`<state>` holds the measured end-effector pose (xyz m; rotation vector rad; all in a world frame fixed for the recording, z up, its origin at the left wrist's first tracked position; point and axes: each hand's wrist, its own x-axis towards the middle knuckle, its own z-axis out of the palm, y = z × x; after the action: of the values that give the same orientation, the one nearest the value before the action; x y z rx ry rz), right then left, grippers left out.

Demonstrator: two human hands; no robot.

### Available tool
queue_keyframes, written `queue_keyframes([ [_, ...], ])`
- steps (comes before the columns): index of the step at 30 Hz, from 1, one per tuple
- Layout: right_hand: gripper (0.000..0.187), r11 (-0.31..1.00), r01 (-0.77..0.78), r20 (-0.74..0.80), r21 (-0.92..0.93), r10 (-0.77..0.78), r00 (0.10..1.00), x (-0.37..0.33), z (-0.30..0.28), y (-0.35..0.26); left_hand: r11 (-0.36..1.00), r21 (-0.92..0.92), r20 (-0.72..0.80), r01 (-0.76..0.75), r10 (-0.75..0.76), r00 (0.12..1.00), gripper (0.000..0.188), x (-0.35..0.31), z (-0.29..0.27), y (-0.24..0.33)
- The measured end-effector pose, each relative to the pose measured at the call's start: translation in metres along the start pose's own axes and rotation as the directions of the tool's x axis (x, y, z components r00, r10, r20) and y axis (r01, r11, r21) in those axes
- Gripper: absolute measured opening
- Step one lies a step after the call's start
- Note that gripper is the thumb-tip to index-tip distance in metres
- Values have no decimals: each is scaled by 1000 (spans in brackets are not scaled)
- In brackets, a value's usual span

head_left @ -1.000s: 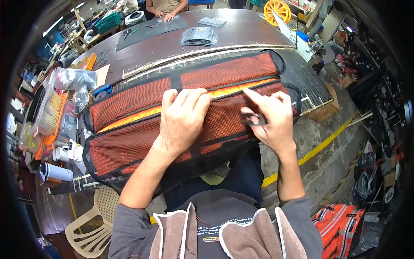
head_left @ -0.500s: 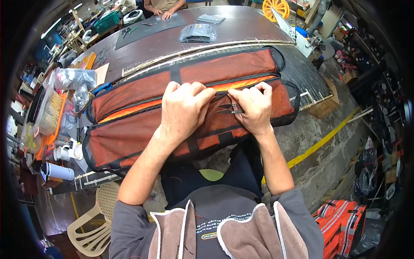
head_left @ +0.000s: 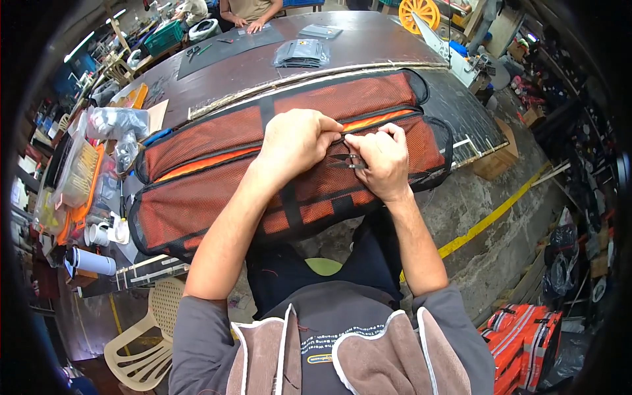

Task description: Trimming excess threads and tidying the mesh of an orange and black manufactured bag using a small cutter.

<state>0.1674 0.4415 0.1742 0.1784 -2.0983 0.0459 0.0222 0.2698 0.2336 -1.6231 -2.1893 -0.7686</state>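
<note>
A long bag [head_left: 197,201] of red-orange mesh with black edging lies across the table before me. Along its middle runs an opening with bright orange fabric [head_left: 372,121] showing. Over the near edge of that opening, my left hand [head_left: 294,143] is closed in a pinch on the black edging. Close beside it, my right hand [head_left: 382,161] pinches the same edging with thumb and forefinger. Small dark thread snips [head_left: 345,161] are also kept in my right hand, their blades pointing left over the mesh. Any thread between the fingertips is too small to make out.
Farther back on the dark table [head_left: 230,72] lies a stack of plastic-wrapped packets [head_left: 301,52]. Another person's hands [head_left: 257,25] rest on a dark mat beyond. Clear boxes and bags [head_left: 82,171] crowd the left, near a white tumbler [head_left: 93,261]. A plastic chair [head_left: 148,336] stands lower left.
My left hand has moved slightly right and up, bringing its fingertips nearer to my right hand's. The right hand and snips have shifted only a little left.
</note>
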Motion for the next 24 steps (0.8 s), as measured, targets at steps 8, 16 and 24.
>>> queue_keyframes([
  [8,19,999,18,28,-40,-17,999,-8,-1,-4,967,-137,208,214,-183,961,20,11,0,4],
  [16,21,999,6,57,-40,-4,998,-16,-5,-9,935,-322,125,145,-110,986,15,-6,11,-15],
  [24,20,1000,4,71,-31,-2,998,-16,-9,-11,980,-179,106,91,-73,992,23,-8,8,-2],
])
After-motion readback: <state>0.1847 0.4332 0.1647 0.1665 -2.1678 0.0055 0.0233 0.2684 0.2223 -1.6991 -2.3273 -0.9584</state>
